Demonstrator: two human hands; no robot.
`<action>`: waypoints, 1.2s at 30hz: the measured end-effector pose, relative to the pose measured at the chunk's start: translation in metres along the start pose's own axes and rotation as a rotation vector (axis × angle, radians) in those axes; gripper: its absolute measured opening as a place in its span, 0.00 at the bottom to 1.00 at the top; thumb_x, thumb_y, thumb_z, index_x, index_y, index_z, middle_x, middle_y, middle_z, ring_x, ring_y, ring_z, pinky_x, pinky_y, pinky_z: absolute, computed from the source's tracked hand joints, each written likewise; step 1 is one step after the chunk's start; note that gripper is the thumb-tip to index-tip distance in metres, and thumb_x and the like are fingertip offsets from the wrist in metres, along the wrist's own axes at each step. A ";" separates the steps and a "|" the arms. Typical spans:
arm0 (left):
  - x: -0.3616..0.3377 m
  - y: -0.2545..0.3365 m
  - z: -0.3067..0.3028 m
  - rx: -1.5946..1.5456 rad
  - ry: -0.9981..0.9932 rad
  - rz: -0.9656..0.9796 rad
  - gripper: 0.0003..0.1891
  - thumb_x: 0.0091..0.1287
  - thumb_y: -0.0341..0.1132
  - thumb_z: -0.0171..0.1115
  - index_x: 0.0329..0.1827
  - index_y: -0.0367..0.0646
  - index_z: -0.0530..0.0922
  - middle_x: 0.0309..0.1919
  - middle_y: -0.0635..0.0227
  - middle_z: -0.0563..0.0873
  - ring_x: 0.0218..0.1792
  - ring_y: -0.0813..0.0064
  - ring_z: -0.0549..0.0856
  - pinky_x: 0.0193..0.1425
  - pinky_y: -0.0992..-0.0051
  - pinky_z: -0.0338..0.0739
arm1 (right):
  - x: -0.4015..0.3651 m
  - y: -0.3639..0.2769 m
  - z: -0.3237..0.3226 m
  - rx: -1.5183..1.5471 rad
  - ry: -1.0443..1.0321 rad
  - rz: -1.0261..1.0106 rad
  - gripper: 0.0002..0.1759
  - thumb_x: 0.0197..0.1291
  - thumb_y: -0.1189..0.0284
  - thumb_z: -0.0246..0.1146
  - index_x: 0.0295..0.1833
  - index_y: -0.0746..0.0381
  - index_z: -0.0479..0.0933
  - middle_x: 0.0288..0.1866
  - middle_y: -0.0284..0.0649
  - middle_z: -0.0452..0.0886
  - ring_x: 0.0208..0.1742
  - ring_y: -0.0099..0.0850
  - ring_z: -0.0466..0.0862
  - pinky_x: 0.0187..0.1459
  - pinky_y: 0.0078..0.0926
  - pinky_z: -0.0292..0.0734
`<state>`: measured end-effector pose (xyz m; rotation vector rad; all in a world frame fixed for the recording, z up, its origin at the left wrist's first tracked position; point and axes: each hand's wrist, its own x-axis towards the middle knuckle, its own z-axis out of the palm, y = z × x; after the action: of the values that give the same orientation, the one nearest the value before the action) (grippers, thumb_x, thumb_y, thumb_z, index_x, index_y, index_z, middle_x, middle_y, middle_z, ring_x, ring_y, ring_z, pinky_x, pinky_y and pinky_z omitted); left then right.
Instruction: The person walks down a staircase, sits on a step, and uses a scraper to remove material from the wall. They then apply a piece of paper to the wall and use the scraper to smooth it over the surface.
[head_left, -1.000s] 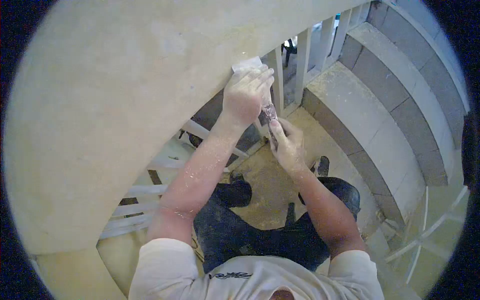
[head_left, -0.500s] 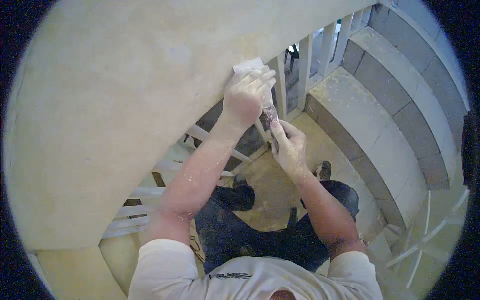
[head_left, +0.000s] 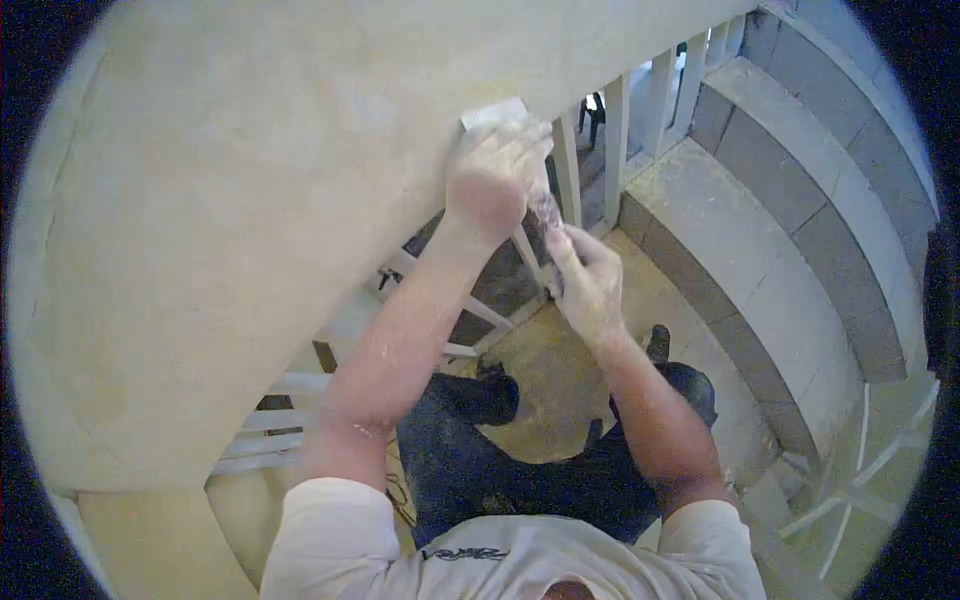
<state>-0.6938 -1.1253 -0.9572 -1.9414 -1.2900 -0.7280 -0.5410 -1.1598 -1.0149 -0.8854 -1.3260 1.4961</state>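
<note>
My left hand [head_left: 490, 175] lies palm down near the lower edge of the sloping plastered wall, its fingers stretched flat and smeared by motion. A flat whitish piece [head_left: 495, 113], which looks like the wide blade of a putty knife, sticks out beyond it against the wall. Below that, my right hand [head_left: 592, 280] is closed around the dark, plaster-smeared handle [head_left: 545, 208] that runs up under my left hand. The join between handle and flat piece is mostly hidden. Pale dust coats both hands.
The pale plastered wall [head_left: 230, 200] fills the left side. White balusters [head_left: 617, 140] run beneath its edge. Curved tiled steps [head_left: 750, 240] rise at the right, and a dusty landing floor [head_left: 550, 380] lies below. A see-through white-barred structure [head_left: 850, 500] appears lower right.
The view has shifted slightly. My right hand has moved a little right and up with the handle. My left hand stays over the flat piece at the wall edge.
</note>
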 end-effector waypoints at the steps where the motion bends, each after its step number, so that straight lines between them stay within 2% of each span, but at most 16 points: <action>1: 0.001 0.002 -0.006 -0.021 -0.006 -0.012 0.10 0.54 0.29 0.58 0.38 0.46 0.85 0.45 0.72 0.87 0.50 0.72 0.83 0.58 0.69 0.74 | 0.004 -0.005 0.000 0.006 0.001 -0.012 0.23 0.66 0.56 0.59 0.44 0.67 0.82 0.17 0.28 0.72 0.17 0.15 0.69 0.20 0.18 0.61; 5: 0.035 -0.011 -0.007 -0.001 0.067 0.054 0.10 0.52 0.30 0.59 0.36 0.48 0.85 0.45 0.72 0.87 0.50 0.75 0.83 0.58 0.70 0.73 | 0.009 -0.024 -0.001 0.074 -0.008 -0.003 0.21 0.66 0.57 0.60 0.44 0.67 0.82 0.17 0.27 0.70 0.16 0.15 0.68 0.19 0.18 0.61; 6: 0.021 -0.003 -0.009 0.062 -0.045 -0.021 0.11 0.51 0.29 0.60 0.37 0.47 0.85 0.45 0.72 0.87 0.50 0.75 0.83 0.59 0.70 0.73 | 0.003 -0.021 -0.004 0.038 -0.039 0.057 0.21 0.66 0.58 0.60 0.43 0.67 0.81 0.17 0.27 0.70 0.17 0.15 0.68 0.20 0.18 0.61; 9: 0.004 -0.002 -0.011 -0.011 -0.030 0.010 0.13 0.49 0.29 0.60 0.39 0.47 0.84 0.45 0.72 0.87 0.50 0.74 0.83 0.59 0.69 0.73 | -0.004 -0.012 0.004 0.140 -0.009 0.137 0.19 0.66 0.59 0.59 0.42 0.68 0.81 0.17 0.27 0.71 0.17 0.14 0.67 0.20 0.18 0.60; 13: 0.024 -0.008 -0.003 -0.039 0.057 0.034 0.14 0.49 0.29 0.61 0.40 0.46 0.84 0.46 0.72 0.86 0.51 0.75 0.83 0.59 0.69 0.72 | 0.007 -0.020 -0.004 0.027 -0.006 0.004 0.19 0.66 0.61 0.60 0.45 0.69 0.81 0.19 0.27 0.72 0.16 0.15 0.68 0.19 0.18 0.62; 14: 0.018 -0.005 -0.003 -0.054 -0.007 0.013 0.13 0.50 0.29 0.61 0.39 0.46 0.84 0.45 0.71 0.87 0.51 0.74 0.83 0.59 0.70 0.72 | 0.000 -0.018 -0.003 0.051 -0.008 0.065 0.20 0.66 0.60 0.60 0.45 0.69 0.81 0.19 0.27 0.72 0.17 0.15 0.68 0.19 0.17 0.61; 16: 0.015 -0.006 -0.005 -0.059 -0.007 0.030 0.11 0.51 0.29 0.60 0.38 0.46 0.84 0.44 0.71 0.87 0.50 0.74 0.83 0.58 0.70 0.73 | -0.003 -0.018 0.006 0.158 0.010 0.176 0.21 0.66 0.58 0.59 0.45 0.68 0.81 0.18 0.27 0.71 0.16 0.15 0.68 0.19 0.16 0.61; 19: 0.028 -0.011 -0.002 -0.068 0.008 0.034 0.10 0.52 0.29 0.60 0.37 0.46 0.85 0.43 0.71 0.87 0.50 0.73 0.83 0.57 0.69 0.74 | 0.011 -0.023 0.003 0.088 -0.003 0.078 0.23 0.66 0.57 0.59 0.47 0.68 0.80 0.18 0.28 0.71 0.16 0.16 0.69 0.19 0.17 0.63; 20: 0.028 -0.013 0.003 -0.084 0.022 0.027 0.09 0.53 0.29 0.60 0.37 0.46 0.85 0.43 0.70 0.87 0.49 0.73 0.83 0.57 0.69 0.75 | 0.016 -0.013 0.005 0.160 0.003 0.062 0.22 0.67 0.57 0.59 0.46 0.68 0.81 0.18 0.28 0.72 0.16 0.15 0.69 0.19 0.17 0.63; 23: 0.002 -0.003 0.005 -0.051 0.007 -0.026 0.10 0.53 0.29 0.60 0.37 0.46 0.85 0.43 0.70 0.87 0.49 0.72 0.83 0.57 0.69 0.75 | 0.002 -0.006 -0.001 0.041 -0.030 0.106 0.21 0.67 0.57 0.58 0.45 0.67 0.81 0.18 0.28 0.72 0.17 0.15 0.69 0.19 0.17 0.62; 24: 0.000 -0.004 0.004 -0.078 0.005 -0.027 0.09 0.53 0.29 0.60 0.36 0.45 0.85 0.43 0.70 0.87 0.48 0.71 0.84 0.56 0.69 0.75 | 0.002 0.002 0.002 0.121 -0.029 0.113 0.22 0.66 0.57 0.59 0.46 0.67 0.81 0.18 0.28 0.72 0.16 0.15 0.69 0.19 0.17 0.62; 28: 0.021 -0.013 0.006 -0.041 0.019 0.020 0.10 0.52 0.28 0.59 0.36 0.45 0.85 0.42 0.69 0.87 0.48 0.71 0.84 0.56 0.69 0.75 | 0.015 -0.015 0.000 0.084 -0.027 0.085 0.22 0.66 0.57 0.59 0.47 0.67 0.81 0.18 0.28 0.72 0.16 0.15 0.69 0.19 0.18 0.63; 30: 0.014 -0.009 0.006 -0.037 -0.032 -0.070 0.11 0.51 0.29 0.59 0.37 0.46 0.85 0.42 0.70 0.87 0.48 0.72 0.84 0.56 0.69 0.75 | 0.006 -0.011 0.001 0.056 -0.030 0.122 0.22 0.66 0.57 0.59 0.46 0.67 0.81 0.18 0.27 0.72 0.17 0.15 0.69 0.19 0.18 0.62; 33: 0.009 -0.020 0.005 -0.080 -0.007 0.002 0.11 0.51 0.29 0.59 0.37 0.46 0.85 0.43 0.70 0.87 0.48 0.73 0.84 0.56 0.69 0.75 | 0.013 -0.018 0.012 0.133 0.001 0.169 0.21 0.66 0.57 0.60 0.42 0.67 0.81 0.17 0.27 0.71 0.16 0.16 0.69 0.19 0.18 0.61; 35: 0.032 -0.027 0.004 -0.040 0.020 0.028 0.11 0.52 0.29 0.59 0.37 0.46 0.85 0.43 0.71 0.87 0.48 0.73 0.84 0.57 0.69 0.75 | 0.024 -0.022 0.009 0.060 0.005 -0.023 0.22 0.66 0.56 0.59 0.39 0.68 0.81 0.16 0.27 0.70 0.16 0.16 0.68 0.19 0.19 0.61; 36: 0.038 -0.026 0.004 -0.010 0.037 0.051 0.10 0.52 0.29 0.60 0.37 0.47 0.85 0.43 0.71 0.87 0.48 0.74 0.84 0.57 0.69 0.74 | 0.021 -0.017 0.008 0.065 0.013 -0.009 0.22 0.66 0.56 0.59 0.39 0.68 0.81 0.16 0.27 0.70 0.16 0.16 0.68 0.19 0.19 0.61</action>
<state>-0.7049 -1.0943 -0.9247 -1.9526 -1.2123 -0.7428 -0.5526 -1.1426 -0.9959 -0.8450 -1.2628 1.5153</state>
